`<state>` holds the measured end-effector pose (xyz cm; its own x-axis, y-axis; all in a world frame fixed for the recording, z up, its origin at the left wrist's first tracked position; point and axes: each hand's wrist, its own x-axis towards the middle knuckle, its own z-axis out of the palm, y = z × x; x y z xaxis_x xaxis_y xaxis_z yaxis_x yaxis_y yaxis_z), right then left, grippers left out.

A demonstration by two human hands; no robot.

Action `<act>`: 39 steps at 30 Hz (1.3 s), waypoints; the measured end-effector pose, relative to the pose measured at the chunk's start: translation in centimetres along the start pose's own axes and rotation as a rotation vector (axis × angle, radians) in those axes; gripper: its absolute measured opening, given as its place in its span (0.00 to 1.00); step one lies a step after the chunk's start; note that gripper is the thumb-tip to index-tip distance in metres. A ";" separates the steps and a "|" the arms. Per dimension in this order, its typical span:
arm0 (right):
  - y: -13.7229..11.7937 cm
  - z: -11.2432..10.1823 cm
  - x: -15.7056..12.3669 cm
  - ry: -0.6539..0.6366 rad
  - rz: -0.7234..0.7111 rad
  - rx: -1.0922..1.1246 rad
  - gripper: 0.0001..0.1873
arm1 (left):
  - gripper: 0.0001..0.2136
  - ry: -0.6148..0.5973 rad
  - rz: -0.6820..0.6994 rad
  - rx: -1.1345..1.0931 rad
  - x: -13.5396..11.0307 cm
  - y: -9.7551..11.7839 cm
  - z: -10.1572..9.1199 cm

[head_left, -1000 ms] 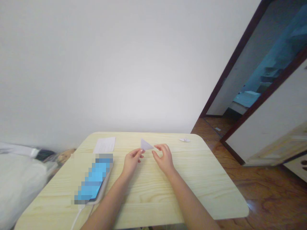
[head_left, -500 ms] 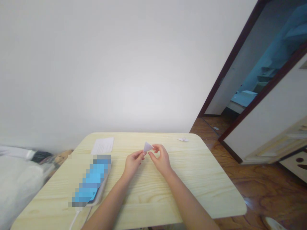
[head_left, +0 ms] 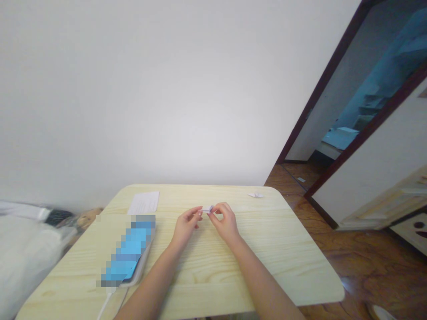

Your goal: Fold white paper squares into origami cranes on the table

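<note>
A small folded piece of white paper is held between my two hands, above the middle of the table. My left hand pinches its left end between thumb and fingertips. On the other side my right hand grips the right end with thumb and forefinger. The paper appears nearly edge-on, so its exact folds are too small to make out. Toward the far right corner lies a small folded white paper shape, apart from both hands.
The pale wood-grain table stands against a white wall. At its back left lies a sheet of paper. A device with a blurred blue screen rests at the left, with a white cable running to the front edge. An open doorway is at right.
The folded paper has turned from an upright triangle to a flatter, narrower shape between my fingers. Both hands stay in nearly the same place, and the view has shifted very slightly.
</note>
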<state>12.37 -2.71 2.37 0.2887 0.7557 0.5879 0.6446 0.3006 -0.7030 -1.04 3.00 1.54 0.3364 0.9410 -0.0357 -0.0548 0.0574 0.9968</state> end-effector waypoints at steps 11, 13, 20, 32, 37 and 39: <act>0.4 0.1 -0.2 -0.017 -0.038 -0.139 0.02 | 0.14 -0.106 -0.224 -0.502 0.0 -0.3 0.3; 0.4 0.1 -0.3 -0.007 -0.045 -0.181 0.04 | 0.15 -0.059 -0.237 -0.554 -0.1 -0.4 0.6; 0.5 0.3 -0.3 -0.152 -0.052 -0.101 0.06 | 0.09 -0.066 -0.232 -0.709 -0.4 -0.4 1.2; -0.4 0.4 -0.2 -0.112 -0.055 -0.128 0.08 | 0.10 -0.108 -0.282 -0.710 -0.7 -0.3 1.4; -0.7 0.4 -0.2 -0.035 -0.025 -0.148 0.06 | 0.09 -0.202 -0.300 -0.758 -0.7 -0.6 1.4; -0.8 0.4 -0.2 -0.014 -0.021 -0.161 0.04 | 0.08 -0.199 -0.324 -0.767 -0.6 -0.8 1.5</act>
<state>11.50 -2.87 2.69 0.2652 0.7585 0.5953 0.7556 0.2201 -0.6170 0.20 1.85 0.90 0.6001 0.7675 -0.2257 -0.5246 0.5905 0.6132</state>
